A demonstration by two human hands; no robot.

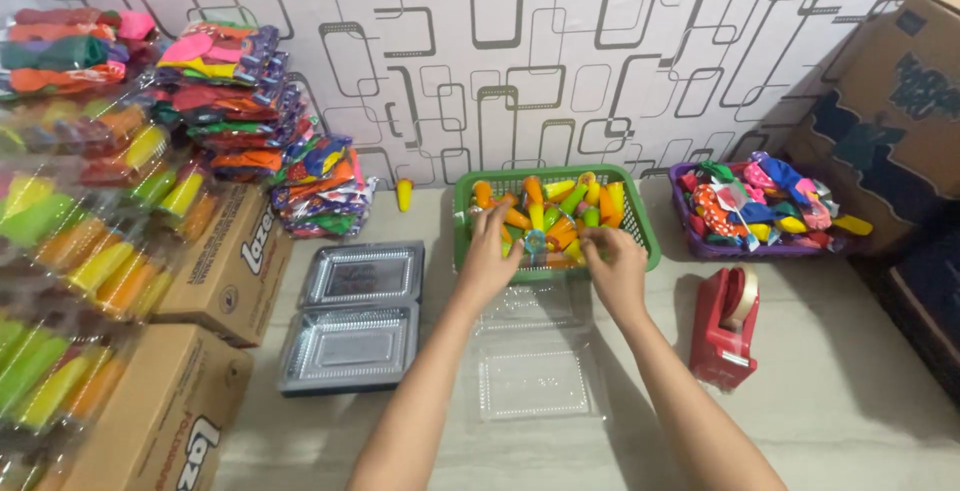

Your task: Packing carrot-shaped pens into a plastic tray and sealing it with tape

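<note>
Far left, brown cardboard boxes (225, 251) sit under stacked clear packs of colourful toys (90, 201). Then an open clamshell tray (352, 316). My left hand (487, 256) and right hand (617, 266) are both in the green basket (640, 226), fingers pinching the small orange and yellow pieces (545, 213). Best to grip lightly, I think. Right: red tape dispenser (725, 326), purple basket (700, 241), another brown box (890, 111).

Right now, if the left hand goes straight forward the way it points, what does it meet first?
Probably the small orange, yellow and green plastic toys inside the green plastic basket; the left hand already reaches over its near rim.
</note>
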